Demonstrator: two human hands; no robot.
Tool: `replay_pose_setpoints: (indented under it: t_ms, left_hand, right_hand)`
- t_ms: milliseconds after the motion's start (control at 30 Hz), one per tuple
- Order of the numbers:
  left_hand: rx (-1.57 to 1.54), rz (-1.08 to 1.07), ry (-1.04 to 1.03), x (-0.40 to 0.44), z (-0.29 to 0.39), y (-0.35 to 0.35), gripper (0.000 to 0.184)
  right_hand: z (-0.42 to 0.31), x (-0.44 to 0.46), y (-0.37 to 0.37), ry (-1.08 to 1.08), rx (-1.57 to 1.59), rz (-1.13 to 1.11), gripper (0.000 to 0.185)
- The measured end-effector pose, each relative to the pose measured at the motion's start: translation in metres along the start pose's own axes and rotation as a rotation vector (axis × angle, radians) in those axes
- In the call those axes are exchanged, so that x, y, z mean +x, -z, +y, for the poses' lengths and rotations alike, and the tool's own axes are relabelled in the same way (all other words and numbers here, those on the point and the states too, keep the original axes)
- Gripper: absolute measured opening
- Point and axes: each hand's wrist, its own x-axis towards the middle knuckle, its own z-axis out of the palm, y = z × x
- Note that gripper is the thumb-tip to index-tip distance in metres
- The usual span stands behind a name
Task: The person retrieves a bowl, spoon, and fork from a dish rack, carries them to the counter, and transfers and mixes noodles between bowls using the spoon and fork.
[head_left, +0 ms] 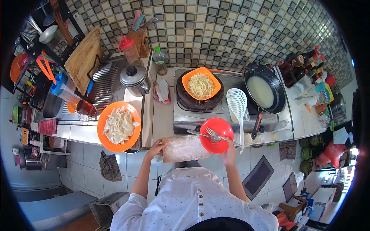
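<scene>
My left hand (155, 149) grips the left end of a wooden cutting board (185, 149) dusted with white powder, held at the counter's front edge. My right hand (229, 152) holds the rim of a red plate (210, 146), which overlaps the board's right end. A fork (210, 132) and a spoon (216, 138) lie in the plate. A long metal utensil, perhaps a knife, crosses behind it. Left of the board, an orange plate (101, 129) carries pale folded dough pieces (120, 125). A white slotted skimmer (237, 103) rests just beyond my right hand.
On the stove, an orange bowl (185, 79) of shredded food stands left of a black wok (280, 101) holding cloudy liquid. A lidded metal pot (135, 81), a glass mug (85, 109) and a plastic bottle (159, 61) stand at the left. Bottles and packets crowd the right end.
</scene>
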Motion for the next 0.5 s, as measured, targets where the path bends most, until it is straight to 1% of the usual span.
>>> replay_pose_setpoints:
  t_ms: [33, 67, 133, 167, 233, 267, 333, 367, 433, 467, 500]
  left_hand:
    - [0.002, 0.153, -0.04, 0.007, -0.004, -0.001, 0.042]
    - [0.003, 0.151, -0.039, 0.016, -0.01, -0.003, 0.042]
    - [0.248, 0.414, -0.159, 0.038, -0.026, -0.002, 0.04]
    - [0.247, 0.414, -0.158, 0.045, -0.032, -0.002, 0.04]
    - [0.304, 0.545, -0.114, 0.055, -0.039, -0.004, 0.037]
    - [0.304, 0.542, -0.114, 0.06, -0.043, -0.005, 0.037]
    - [0.125, 0.648, -0.065, 0.064, -0.047, -0.009, 0.036]
    - [0.126, 0.646, -0.064, 0.067, -0.049, -0.009, 0.036]
    - [-0.038, 0.712, -0.029, 0.069, -0.045, -0.01, 0.034]
    - [-0.04, 0.713, -0.027, 0.069, -0.045, -0.01, 0.034]
    - [-0.106, 0.729, -0.051, 0.075, -0.054, -0.007, 0.032]
  right_hand:
    - [0.003, 0.0, 0.001, -0.005, 0.002, 0.017, 0.03]
    - [0.005, 0.0, 0.001, -0.011, 0.004, 0.033, 0.03]
    - [0.009, 0.0, 0.001, -0.012, 0.002, 0.021, 0.03]
    - [0.01, 0.0, 0.0, -0.01, 0.0, 0.006, 0.03]
    - [0.012, 0.001, -0.002, -0.015, -0.01, 0.001, 0.03]
    - [0.013, 0.001, -0.002, -0.021, -0.02, -0.004, 0.03]
    - [0.016, 0.002, -0.001, -0.04, -0.015, -0.007, 0.03]
    - [0.018, 0.001, -0.001, -0.062, -0.01, -0.012, 0.03]
    - [0.025, 0.002, 0.0, -0.056, -0.047, -0.035, 0.03]
    - [0.029, 0.002, 0.0, -0.051, -0.084, -0.062, 0.03]
    - [0.033, 0.001, -0.001, -0.055, -0.086, -0.065, 0.03]
